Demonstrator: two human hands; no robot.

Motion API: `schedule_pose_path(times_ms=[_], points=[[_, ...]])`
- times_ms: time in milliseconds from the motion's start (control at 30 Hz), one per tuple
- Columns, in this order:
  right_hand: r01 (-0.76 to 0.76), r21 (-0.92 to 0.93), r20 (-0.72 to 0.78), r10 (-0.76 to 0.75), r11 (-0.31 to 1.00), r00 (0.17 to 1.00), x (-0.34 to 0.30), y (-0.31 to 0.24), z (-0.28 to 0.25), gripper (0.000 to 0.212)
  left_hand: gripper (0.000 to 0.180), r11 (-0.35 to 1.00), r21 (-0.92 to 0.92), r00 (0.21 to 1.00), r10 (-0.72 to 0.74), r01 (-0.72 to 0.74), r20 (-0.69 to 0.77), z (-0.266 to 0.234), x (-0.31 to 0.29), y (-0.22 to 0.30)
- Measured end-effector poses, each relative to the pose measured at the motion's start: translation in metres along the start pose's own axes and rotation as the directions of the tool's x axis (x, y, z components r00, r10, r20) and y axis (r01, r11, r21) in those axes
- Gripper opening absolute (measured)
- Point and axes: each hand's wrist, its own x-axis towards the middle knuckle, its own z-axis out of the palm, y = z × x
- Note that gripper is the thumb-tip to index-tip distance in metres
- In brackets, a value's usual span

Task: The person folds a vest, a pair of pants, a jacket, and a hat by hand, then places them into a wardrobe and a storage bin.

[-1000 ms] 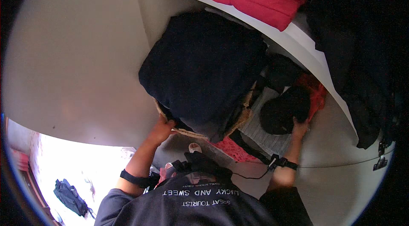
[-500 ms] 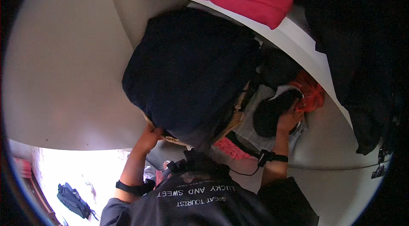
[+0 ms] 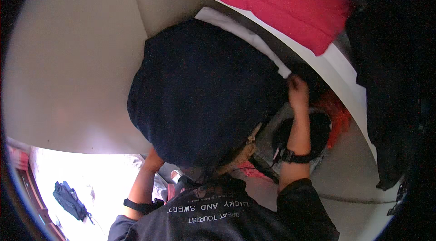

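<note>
A large dark navy cloth bundle (image 3: 204, 91) fills the middle of the cupboard-like space, with a tan edge (image 3: 243, 152) showing beneath its lower right side. My left hand (image 3: 155, 161) is at the bundle's lower left edge, its fingers hidden behind the cloth. At the bundle's right corner is my right hand (image 3: 298, 92), its fingers curled closed on the navy cloth, slightly blurred. A white strip (image 3: 245, 34) runs along the bundle's far edge and ends by that hand. Below my right hand lies a round black thing (image 3: 320, 130) on pale grey material.
A red cloth (image 3: 272, 12) hangs over the pale curved edge at the top right, with dark cloth (image 3: 386, 86) beside it. Red plastic (image 3: 338, 120) lies by the right wall. A pale panel (image 3: 72, 68) stands at left; a dark bag (image 3: 69, 200) lies on the bright floor.
My right hand has left the round black thing and red plastic and moved up to the bundle's right corner. More of the white strip shows. My left hand's fingers have gone out of sight.
</note>
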Motion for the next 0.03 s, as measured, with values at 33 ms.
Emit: schedule_pose_path(times_ms=[33], points=[[0.015, 0.008, 0.026, -0.015, 1.000, 1.000, 0.0206, 0.0159, 0.0299, 0.031, 0.056, 0.989, -0.148, 1.000, -0.005, 0.005, 0.001, 0.0004, 0.0021, -0.0176]])
